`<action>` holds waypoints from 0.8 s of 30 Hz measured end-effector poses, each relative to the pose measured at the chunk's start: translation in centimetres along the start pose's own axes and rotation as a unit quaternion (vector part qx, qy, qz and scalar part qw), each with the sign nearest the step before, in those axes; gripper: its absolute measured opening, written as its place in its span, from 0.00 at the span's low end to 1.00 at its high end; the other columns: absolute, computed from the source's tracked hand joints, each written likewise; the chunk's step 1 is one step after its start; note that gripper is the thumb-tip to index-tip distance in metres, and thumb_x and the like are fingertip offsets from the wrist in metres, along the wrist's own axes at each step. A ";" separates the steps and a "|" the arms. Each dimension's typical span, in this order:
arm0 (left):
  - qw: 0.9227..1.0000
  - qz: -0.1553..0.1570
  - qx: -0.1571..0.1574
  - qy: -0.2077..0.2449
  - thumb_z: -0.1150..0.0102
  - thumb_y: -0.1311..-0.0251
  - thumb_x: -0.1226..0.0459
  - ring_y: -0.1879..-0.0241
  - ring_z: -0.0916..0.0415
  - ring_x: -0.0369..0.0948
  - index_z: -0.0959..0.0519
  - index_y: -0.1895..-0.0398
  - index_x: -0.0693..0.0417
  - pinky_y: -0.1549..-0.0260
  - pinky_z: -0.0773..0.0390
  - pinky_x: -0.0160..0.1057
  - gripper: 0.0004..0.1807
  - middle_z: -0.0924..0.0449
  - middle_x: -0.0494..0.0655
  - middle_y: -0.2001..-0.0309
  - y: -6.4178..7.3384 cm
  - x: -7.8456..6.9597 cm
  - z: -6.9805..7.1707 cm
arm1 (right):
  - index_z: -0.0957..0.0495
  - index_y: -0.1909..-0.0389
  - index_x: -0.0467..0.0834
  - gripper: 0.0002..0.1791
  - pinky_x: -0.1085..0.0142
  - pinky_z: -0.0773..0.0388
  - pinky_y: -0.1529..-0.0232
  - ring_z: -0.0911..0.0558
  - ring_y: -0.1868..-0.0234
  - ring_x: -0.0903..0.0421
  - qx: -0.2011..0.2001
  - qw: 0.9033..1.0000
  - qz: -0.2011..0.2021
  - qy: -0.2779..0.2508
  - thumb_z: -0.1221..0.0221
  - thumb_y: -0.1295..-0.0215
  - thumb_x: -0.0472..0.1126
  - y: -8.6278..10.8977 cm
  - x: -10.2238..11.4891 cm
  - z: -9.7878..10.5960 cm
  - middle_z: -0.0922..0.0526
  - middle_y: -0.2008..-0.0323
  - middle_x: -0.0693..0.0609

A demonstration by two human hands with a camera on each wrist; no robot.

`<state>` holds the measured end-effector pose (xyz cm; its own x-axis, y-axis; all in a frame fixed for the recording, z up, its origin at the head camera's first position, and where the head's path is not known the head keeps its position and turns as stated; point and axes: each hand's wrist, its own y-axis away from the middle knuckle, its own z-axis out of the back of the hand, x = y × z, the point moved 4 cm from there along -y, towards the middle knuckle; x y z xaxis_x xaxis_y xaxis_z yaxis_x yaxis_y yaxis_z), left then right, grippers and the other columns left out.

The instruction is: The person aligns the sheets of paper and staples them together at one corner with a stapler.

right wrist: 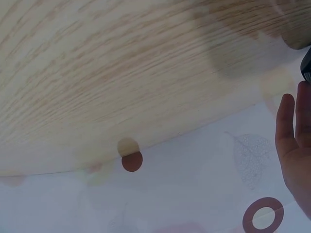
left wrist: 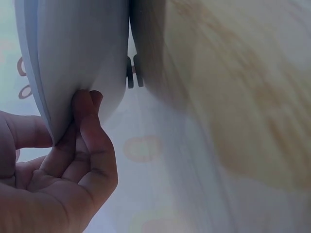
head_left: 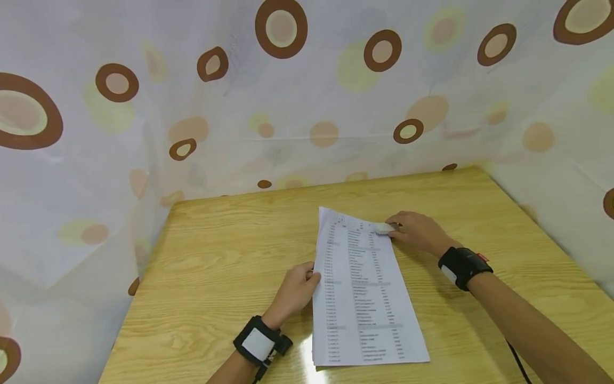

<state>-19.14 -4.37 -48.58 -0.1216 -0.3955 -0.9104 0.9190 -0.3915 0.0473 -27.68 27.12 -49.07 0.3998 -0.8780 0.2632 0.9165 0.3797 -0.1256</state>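
Observation:
A stack of printed paper sheets (head_left: 369, 298) stands tilted over the table, its lower edge close to the wood. My left hand (head_left: 295, 290) pinches the stack's left edge, thumb in front; in the left wrist view the curled fingers (left wrist: 99, 150) press behind the sheets. At the top right corner, my right hand (head_left: 419, 233) grips a small white object, apparently a stapler (head_left: 384, 228), placed over the paper's corner. Only a dark end (right wrist: 306, 65) of it shows in the right wrist view, beside the right fingers (right wrist: 285, 119). Its underside is hidden.
The wooden table (head_left: 230, 250) extends around the papers, and a patterned white sheet (head_left: 297, 106) hangs behind and along both sides. Each wrist wears a black strap; a black cable (head_left: 518, 362) runs beside the right forearm.

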 end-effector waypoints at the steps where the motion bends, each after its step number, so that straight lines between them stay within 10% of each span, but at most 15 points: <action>1: 1.000 -0.002 0.001 -0.001 0.53 0.29 0.69 0.80 0.27 0.37 0.20 0.51 0.67 0.86 0.37 0.32 0.13 0.18 0.46 0.73 0.0 0.0 0.0 | 0.17 0.48 0.36 0.17 0.49 0.23 0.51 0.18 0.52 0.46 -0.003 1.000 -0.002 -0.002 0.35 0.33 0.41 0.1 -0.1 0.1 0.16 0.52 0.42; 24: 1.000 0.006 -0.028 -0.012 0.54 0.28 0.69 0.77 0.24 0.38 0.20 0.49 0.67 0.83 0.32 0.34 0.15 0.17 0.46 0.71 -0.1 -0.2 1.6 | 0.19 0.52 0.36 0.14 0.48 0.23 0.58 0.20 0.60 0.47 -0.004 0.998 -0.048 -0.038 0.35 0.34 0.41 3.2 -3.0 2.4 0.17 0.58 0.43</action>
<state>-19.85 -5.58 -47.70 -0.1178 -0.4198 -0.9000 0.9400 -0.3392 0.0352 -25.94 31.61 -47.96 0.3109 -0.8852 0.3461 0.9504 0.2927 -0.1051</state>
